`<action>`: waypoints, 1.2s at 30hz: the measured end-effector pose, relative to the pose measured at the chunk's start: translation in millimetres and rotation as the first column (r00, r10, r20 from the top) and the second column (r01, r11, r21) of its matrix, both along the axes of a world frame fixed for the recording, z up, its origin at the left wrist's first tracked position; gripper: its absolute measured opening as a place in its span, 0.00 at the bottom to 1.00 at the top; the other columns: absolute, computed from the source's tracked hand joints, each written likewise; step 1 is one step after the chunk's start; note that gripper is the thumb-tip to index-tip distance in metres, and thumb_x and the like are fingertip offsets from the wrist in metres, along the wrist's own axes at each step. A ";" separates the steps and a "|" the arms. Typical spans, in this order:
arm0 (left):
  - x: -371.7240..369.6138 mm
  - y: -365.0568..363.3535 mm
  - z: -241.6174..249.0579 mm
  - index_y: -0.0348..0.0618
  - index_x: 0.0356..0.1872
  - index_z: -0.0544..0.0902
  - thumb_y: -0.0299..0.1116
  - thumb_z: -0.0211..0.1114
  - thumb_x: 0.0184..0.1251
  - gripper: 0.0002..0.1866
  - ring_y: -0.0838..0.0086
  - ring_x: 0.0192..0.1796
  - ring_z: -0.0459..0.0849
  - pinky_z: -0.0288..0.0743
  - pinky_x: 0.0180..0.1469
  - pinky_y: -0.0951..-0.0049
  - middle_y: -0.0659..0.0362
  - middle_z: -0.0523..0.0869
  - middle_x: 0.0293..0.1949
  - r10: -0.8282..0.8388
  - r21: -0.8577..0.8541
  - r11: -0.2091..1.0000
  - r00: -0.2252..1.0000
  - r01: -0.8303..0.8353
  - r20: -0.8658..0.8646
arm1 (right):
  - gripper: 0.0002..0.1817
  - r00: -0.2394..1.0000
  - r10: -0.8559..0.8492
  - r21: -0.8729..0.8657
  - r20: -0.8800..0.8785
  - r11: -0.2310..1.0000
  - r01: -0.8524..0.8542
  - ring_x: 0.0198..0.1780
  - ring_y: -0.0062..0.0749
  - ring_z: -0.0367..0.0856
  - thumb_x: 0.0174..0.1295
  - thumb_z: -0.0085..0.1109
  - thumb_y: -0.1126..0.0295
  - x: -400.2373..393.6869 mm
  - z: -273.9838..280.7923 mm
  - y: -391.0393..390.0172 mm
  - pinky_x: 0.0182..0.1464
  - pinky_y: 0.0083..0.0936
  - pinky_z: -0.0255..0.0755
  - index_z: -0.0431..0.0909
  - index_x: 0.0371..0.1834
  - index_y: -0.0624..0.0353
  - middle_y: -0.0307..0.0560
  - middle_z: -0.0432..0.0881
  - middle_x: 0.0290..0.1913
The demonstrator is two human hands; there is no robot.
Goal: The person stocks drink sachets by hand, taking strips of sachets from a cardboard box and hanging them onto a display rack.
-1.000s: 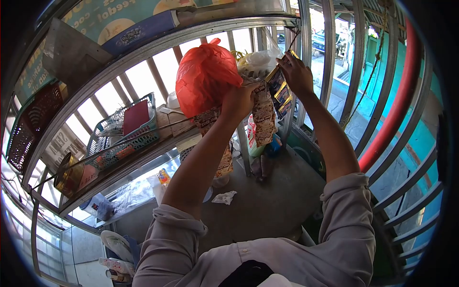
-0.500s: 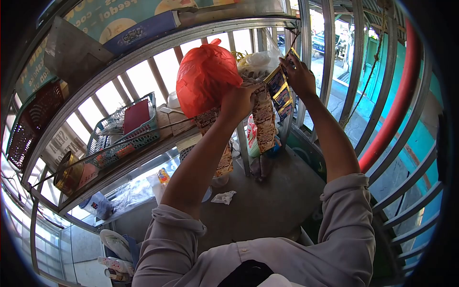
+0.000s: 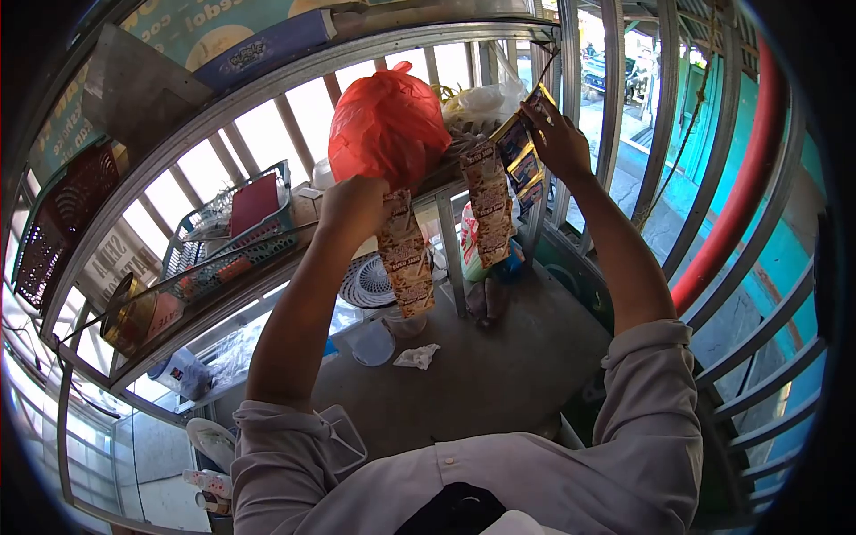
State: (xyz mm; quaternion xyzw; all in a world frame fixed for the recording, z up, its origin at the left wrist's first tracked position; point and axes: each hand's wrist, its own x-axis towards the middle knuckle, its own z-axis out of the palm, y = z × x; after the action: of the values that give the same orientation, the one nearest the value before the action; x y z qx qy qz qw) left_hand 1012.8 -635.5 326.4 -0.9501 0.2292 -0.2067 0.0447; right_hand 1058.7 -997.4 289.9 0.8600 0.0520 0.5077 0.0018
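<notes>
Strip of brown sachets [image 3: 407,259] hangs below the shelf's front edge, long axis near vertical, lower end angled slightly right. Left hand [image 3: 354,207] is curled closed at its top; whether it pinches the strip cannot be told. Second brown strip [image 3: 489,209] hangs to the right, roughly parallel. Right hand [image 3: 557,143] has its fingers closed on the upper part of a gold-edged dark strip [image 3: 520,156], slanting down. Red plastic bag [image 3: 385,125] sits between the hands.

Grey surface [image 3: 499,374] — crumpled white scrap [image 3: 416,357] lying on it.
</notes>
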 end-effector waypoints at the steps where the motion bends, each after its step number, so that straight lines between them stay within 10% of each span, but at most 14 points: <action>1: 1.9 0.7 -4.0 0.49 0.39 0.86 0.44 0.65 0.58 0.13 0.58 0.35 0.86 0.78 0.40 0.60 0.52 0.86 0.30 -0.050 -0.068 0.996 0.999 0.049 -0.003 | 0.25 1.000 0.002 0.003 0.013 1.000 -0.002 0.52 0.42 0.80 0.62 0.54 0.67 0.5 -0.2 0.9 0.48 0.40 0.79 0.70 0.63 0.30 0.42 0.71 0.61; 21: 8.6 -71.9 -19.9 0.51 0.36 0.86 0.46 0.67 0.55 0.13 0.64 0.39 0.85 0.76 0.41 0.60 0.59 0.86 0.34 -0.170 -0.296 0.932 0.974 0.208 0.148 | 0.34 0.996 0.085 0.169 -0.022 0.982 -0.080 0.59 0.51 0.74 0.55 0.57 0.68 -59.2 -20.7 18.5 0.52 0.42 0.76 0.64 0.68 0.36 0.53 0.62 0.67; 23: -19.7 -48.3 -38.6 0.54 0.40 0.85 0.43 0.68 0.55 0.13 0.68 0.46 0.81 0.69 0.50 0.58 0.63 0.83 0.42 -0.324 -0.223 0.831 0.769 0.510 0.551 | 0.33 0.980 0.185 0.293 0.079 0.935 -0.200 0.61 0.51 0.71 0.55 0.58 0.70 -75.6 -45.7 31.3 0.56 0.43 0.74 0.65 0.68 0.39 0.55 0.63 0.67; 25: -61.8 -22.9 -70.4 0.55 0.41 0.84 0.39 0.68 0.55 0.12 0.70 0.50 0.77 0.63 0.52 0.58 0.66 0.80 0.45 -0.331 -0.199 0.818 0.724 0.540 0.606 | 0.33 0.973 0.212 0.286 0.090 0.931 -0.229 0.61 0.54 0.71 0.56 0.60 0.70 -85.5 -83.5 49.2 0.57 0.44 0.73 0.64 0.68 0.44 0.55 0.60 0.68; 36: -295.5 160.8 -253.2 0.48 0.34 0.85 0.28 0.68 0.55 0.05 0.65 0.40 0.83 0.74 0.44 0.63 0.59 0.84 0.37 0.091 -0.751 0.659 0.988 0.031 0.121 | 0.25 0.595 0.804 0.640 0.009 0.453 -0.621 0.57 0.51 0.73 0.54 0.56 0.75 -193.3 -242.9 276.5 0.58 0.39 0.69 0.73 0.58 0.50 0.57 0.65 0.62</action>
State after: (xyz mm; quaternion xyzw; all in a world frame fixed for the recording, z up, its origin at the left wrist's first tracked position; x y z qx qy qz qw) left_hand 717.3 -474.7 73.2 -0.8695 0.1036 -0.3518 -0.3308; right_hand 865.4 -720.9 47.1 0.7758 0.2539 0.3143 -0.4846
